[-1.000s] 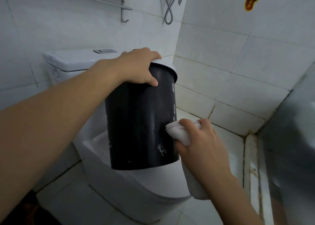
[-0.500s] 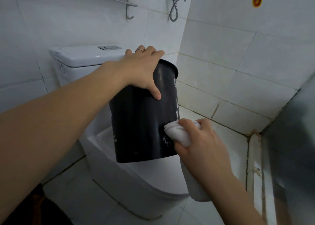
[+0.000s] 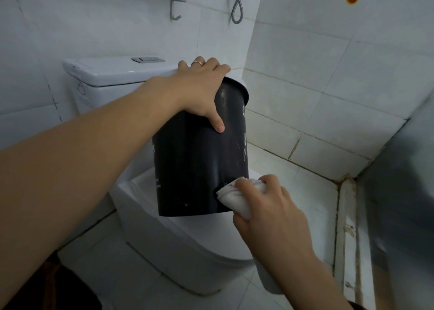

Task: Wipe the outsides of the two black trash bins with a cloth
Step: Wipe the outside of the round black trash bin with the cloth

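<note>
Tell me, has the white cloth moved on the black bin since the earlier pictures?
Yes. The cloth in the right hand slid down the bin wall toward its bottom edge.

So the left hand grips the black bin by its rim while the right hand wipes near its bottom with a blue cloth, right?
Nearly. In the head view the cloth is white, not blue. The left hand does grip the black bin at its rim, and the right hand wipes near its bottom.

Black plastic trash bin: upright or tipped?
Tipped: the black plastic trash bin leans rim-rightward, held at its rim by the left hand above the white toilet.
</note>
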